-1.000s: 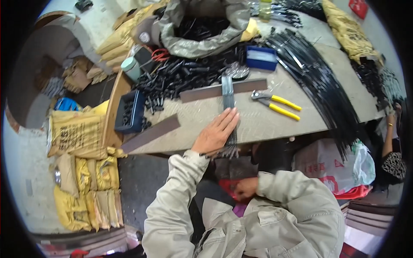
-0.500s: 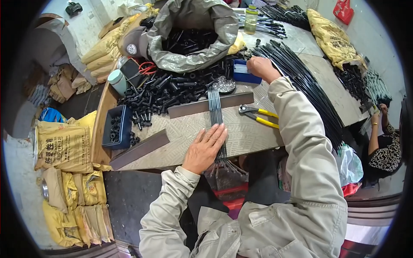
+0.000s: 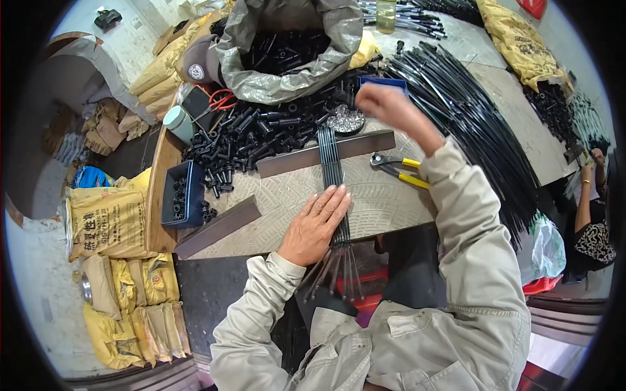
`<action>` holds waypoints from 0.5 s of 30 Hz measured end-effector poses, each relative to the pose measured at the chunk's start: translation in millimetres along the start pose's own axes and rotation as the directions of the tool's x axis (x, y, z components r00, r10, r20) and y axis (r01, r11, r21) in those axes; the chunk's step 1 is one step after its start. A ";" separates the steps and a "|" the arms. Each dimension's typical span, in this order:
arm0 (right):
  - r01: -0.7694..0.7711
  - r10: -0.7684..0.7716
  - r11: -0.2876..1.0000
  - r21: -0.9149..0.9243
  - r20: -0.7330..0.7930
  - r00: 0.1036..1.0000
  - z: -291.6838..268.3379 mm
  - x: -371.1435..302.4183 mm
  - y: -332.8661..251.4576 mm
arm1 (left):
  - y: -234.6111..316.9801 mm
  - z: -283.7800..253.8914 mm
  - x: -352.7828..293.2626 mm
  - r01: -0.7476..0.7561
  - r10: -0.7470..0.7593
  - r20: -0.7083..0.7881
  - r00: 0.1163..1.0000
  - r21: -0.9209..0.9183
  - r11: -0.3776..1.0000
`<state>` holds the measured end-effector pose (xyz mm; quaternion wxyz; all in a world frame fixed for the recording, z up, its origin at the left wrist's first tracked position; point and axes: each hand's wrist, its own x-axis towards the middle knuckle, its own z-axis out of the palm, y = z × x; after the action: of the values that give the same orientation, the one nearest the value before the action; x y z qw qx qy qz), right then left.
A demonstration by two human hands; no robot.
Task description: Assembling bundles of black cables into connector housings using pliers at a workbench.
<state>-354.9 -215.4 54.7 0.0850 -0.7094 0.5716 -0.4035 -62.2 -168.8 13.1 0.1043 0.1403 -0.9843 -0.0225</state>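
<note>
My left hand (image 3: 315, 223) lies flat, fingers together, pressing a row of thin black rods (image 3: 334, 171) against the patterned table top (image 3: 385, 195). The rods run away from me under a dark metal bar (image 3: 326, 152) and hang over the near edge. My right hand (image 3: 386, 105) is raised above the table beyond the bar, fingers curled shut; whether it holds anything I cannot tell. It hovers near a small dish of silvery bits (image 3: 345, 120) and a blue tray (image 3: 385, 83). Yellow-handled pliers (image 3: 398, 169) lie just right of the rods.
A heap of short black tubes (image 3: 254, 133) and a grey sack (image 3: 287, 49) of them lie at the back. A large fan of long black rods (image 3: 469, 124) covers the right. A blue bin (image 3: 182, 195) and second bar (image 3: 218, 227) sit left. Another person (image 3: 593, 221) sits far right.
My right hand came up from below the table edge, reached out to the blue tray, and has now lifted slightly back. The left hand stayed flat on the rods.
</note>
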 end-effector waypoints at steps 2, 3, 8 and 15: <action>0.053 -0.048 0.995 -0.087 0.061 0.997 24.5 -16.8 -14.8 | 3.7 -5.6 4.1 0.046 -0.046 0.005 0.999 0.009 0.999; 0.044 -0.029 0.990 -0.130 0.111 0.993 29.4 -20.0 -21.1 | 4.3 -8.5 5.3 0.046 -0.046 0.017 0.999 0.010 0.999; 0.053 -0.027 0.983 -0.175 0.148 0.989 24.4 -26.9 -22.1 | 3.5 -9.4 8.7 0.067 -0.065 0.028 0.998 -0.112 0.991; -0.046 0.079 0.950 -0.310 0.093 0.993 19.0 -30.6 -18.9 | 1.9 -6.7 8.8 0.046 -0.044 0.013 0.999 -0.186 0.982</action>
<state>-328.8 -188.7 38.7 0.0161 -0.7156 0.6444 -0.2691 -69.6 -169.6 21.5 0.1123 0.1520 -0.9749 -0.1172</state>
